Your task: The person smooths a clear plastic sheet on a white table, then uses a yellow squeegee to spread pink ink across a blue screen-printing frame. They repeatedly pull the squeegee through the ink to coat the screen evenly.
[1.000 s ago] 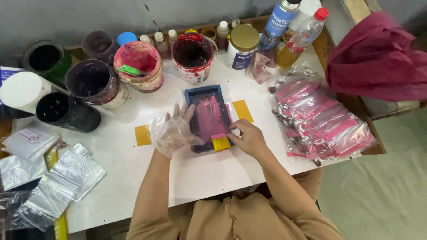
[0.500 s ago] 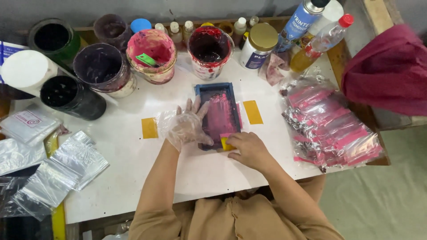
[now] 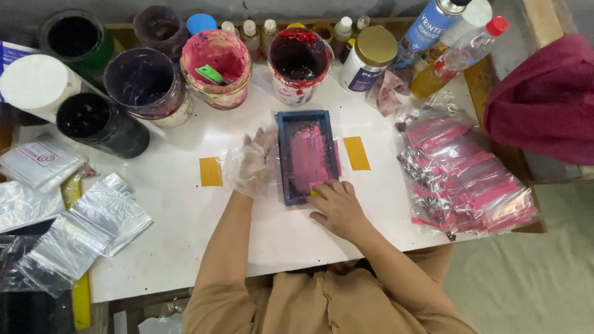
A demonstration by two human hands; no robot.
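A small blue-framed printing screen (image 3: 305,154), smeared with pink ink, lies flat in the middle of the white table (image 3: 185,216). My left hand (image 3: 252,162), inside a clear plastic glove, rests on the screen's left edge and holds it down. My right hand (image 3: 337,207) grips a small yellow squeegee (image 3: 314,191) at the near end of the screen. Most of the squeegee is hidden under my fingers. Two yellow tape marks (image 3: 211,171) flank the screen.
Open ink tubs stand along the back: pink (image 3: 216,59), dark red (image 3: 299,62), purple (image 3: 144,83), black (image 3: 93,120). Bottles and a spray can (image 3: 429,28) sit back right. A pile of pink-printed pouches (image 3: 464,176) lies right; clear pouches (image 3: 86,229) lie left.
My right hand has dragged the squeegee down the screen toward me, to its near end. The left hand has stayed on the screen's left edge.
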